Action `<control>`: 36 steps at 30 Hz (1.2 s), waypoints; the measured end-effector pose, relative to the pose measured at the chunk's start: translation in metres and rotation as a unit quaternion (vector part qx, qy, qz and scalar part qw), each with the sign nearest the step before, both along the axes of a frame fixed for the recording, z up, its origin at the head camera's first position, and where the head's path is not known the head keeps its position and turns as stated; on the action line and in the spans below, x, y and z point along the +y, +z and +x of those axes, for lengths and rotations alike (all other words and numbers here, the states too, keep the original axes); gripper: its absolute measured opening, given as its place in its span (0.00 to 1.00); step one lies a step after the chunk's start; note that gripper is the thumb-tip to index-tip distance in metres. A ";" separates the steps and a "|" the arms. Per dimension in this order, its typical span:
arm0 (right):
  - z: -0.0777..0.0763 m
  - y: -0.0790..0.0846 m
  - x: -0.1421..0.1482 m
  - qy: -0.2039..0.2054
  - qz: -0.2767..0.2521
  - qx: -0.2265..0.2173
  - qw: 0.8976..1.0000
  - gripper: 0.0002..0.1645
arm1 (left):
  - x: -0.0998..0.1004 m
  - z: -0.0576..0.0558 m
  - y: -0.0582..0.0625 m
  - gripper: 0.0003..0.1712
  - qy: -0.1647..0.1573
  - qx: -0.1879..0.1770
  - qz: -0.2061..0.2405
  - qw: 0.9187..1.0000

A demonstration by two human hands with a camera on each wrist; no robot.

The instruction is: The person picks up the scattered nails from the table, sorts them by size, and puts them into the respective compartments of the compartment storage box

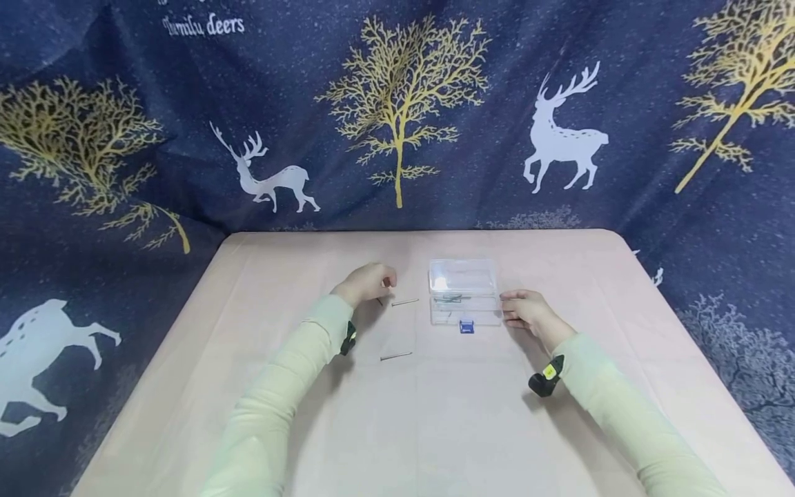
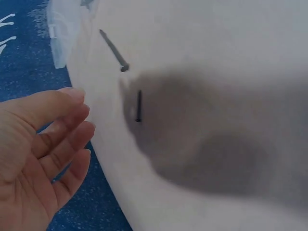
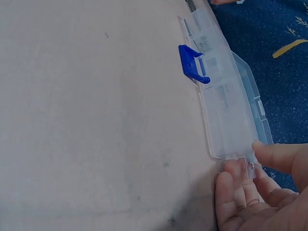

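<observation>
A clear plastic box (image 1: 466, 315) lies with its lid (image 1: 462, 277) raised at the back, and a blue latch (image 3: 191, 65) sticks out in front. My right hand (image 1: 528, 314) holds the box's right end, with the thumb (image 3: 276, 154) at the rim and the other fingers against the end wall. Left of the box, my left hand (image 1: 368, 281) hovers over the table with fingers loosely bent; nothing shows between them in the left wrist view. Near it lie a long nail (image 2: 114, 50) and a shorter-looking nail (image 2: 139, 106) in the hand's shadow.
Another nail (image 1: 396, 356) lies closer to the front on the pale tabletop (image 1: 435, 428). Several thin pieces (image 1: 452, 299), some greenish, show inside the box. A dark blue cloth (image 1: 348, 200) with deer and trees hangs behind the table.
</observation>
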State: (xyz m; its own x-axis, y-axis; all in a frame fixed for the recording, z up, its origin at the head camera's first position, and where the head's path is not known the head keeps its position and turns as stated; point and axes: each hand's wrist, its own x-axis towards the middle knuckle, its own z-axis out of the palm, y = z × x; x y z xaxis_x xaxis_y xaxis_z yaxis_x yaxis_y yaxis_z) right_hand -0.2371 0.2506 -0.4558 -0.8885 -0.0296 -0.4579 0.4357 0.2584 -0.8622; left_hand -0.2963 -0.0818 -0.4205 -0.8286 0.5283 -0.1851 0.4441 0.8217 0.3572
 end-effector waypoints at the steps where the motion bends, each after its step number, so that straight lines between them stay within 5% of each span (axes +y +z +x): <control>1: 0.000 0.000 0.000 0.002 0.000 0.001 1.000 0.29 | -0.001 0.001 -0.002 0.08 0.001 -0.001 -0.005 1.000; 20: -0.001 -0.007 -0.003 -0.009 0.023 0.010 1.000 0.28 | -0.020 0.000 -0.026 0.04 0.039 -0.023 -0.033 0.998; 36: -0.002 -0.012 0.004 -0.011 0.002 0.035 0.999 0.23 | -0.024 -0.006 -0.027 0.08 0.032 -0.018 -0.005 0.999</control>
State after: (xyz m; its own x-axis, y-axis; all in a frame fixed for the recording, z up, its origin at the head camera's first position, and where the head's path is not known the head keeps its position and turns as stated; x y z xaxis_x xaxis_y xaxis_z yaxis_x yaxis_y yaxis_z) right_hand -0.2387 0.2544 -0.4679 -0.9184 -0.0078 -0.3955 0.3808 0.2537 -0.8892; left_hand -0.3019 -0.1056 -0.4478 -0.8530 0.4731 -0.2205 0.3785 0.8515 0.3629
